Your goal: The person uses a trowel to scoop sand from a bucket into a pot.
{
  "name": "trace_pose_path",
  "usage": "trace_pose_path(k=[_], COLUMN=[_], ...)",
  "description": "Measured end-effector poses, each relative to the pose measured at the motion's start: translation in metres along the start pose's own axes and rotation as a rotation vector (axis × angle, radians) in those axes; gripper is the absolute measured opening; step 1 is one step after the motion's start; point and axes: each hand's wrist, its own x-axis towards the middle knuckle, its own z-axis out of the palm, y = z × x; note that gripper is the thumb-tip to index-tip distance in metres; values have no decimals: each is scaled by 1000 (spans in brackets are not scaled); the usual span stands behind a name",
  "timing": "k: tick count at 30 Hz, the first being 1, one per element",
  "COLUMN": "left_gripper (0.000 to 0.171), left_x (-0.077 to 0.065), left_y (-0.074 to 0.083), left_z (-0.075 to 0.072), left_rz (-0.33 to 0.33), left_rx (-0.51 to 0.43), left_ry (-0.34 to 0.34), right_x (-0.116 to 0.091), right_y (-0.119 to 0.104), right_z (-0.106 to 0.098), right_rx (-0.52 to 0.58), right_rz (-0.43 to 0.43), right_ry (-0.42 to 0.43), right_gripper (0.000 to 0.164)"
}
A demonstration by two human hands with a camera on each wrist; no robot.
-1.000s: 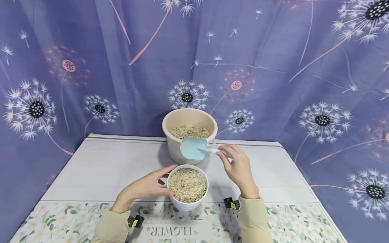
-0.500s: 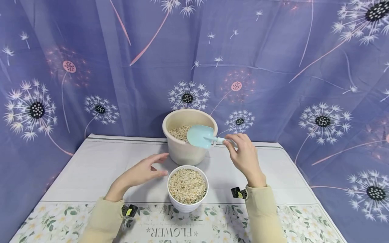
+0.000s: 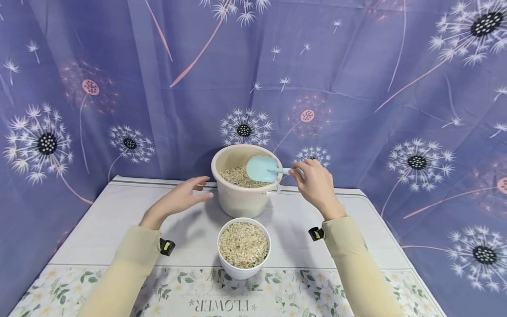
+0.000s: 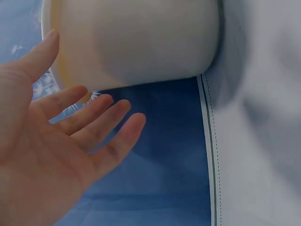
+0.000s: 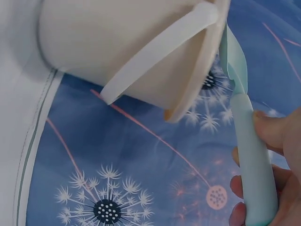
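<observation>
My right hand grips the pale handle of a light blue scoop; its blade lies over the right side of the bucket's opening in the head view. The cream bucket is partly filled with grain-like bits. In the right wrist view, fingers and thumb wrap the scoop's handle, with the blade at the bucket's rim. My left hand, fingers spread and relaxed, holds nothing beside the bucket's left wall. Nearer to me stands a white cup heaped with the same bits.
A white cloth with a floral printed front strip covers the table. Behind it hangs a purple dandelion-patterned curtain. The bucket's white bail handle hangs down along its right side.
My left hand has let go of the white cup and moved up and left toward the bucket. My right hand has carried the scoop from the bucket's front to over its opening.
</observation>
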Motion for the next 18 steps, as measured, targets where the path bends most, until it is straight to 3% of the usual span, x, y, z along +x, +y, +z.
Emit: trace_pose_path(k=[12,18], left_gripper=[76,80], left_x=[33,44], left_y=[5,6], left_z=[-18,-15], left_rz=[-40,-30], left_rx=[-20,-130], left_ry=[54,24], right_x=[33,46], right_y=[3,0], right_z=[17,25], right_rx=[-114,-167], right_rz=[-18,5], right_ry=[-165,-234], right_gripper=[12,14])
